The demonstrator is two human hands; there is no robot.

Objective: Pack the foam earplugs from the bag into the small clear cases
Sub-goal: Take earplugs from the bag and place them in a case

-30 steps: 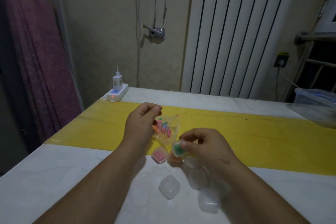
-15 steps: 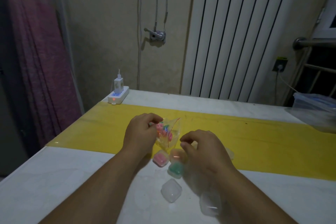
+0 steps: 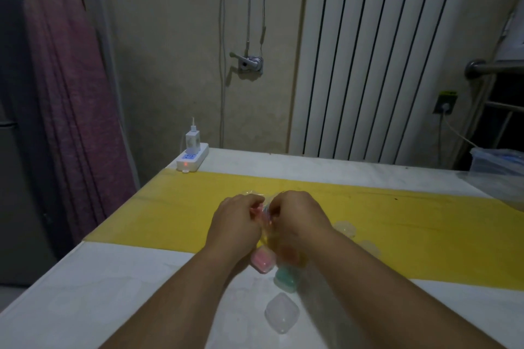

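Over yellow strip (image 3: 175,215): left hand (image 3: 236,224), right hand (image 3: 297,218) pinch bag (image 3: 265,211).

A white power strip (image 3: 192,161) with a charger (image 3: 192,140) plugged in sits at the far-left corner of the counter (image 3: 85,292). Right of it hangs a white radiator (image 3: 377,54); left, a purple curtain (image 3: 71,93).

bag (image 3: 262,207) between both hands, cases (image 3: 282,312) on table (image 3: 85,292) nearer
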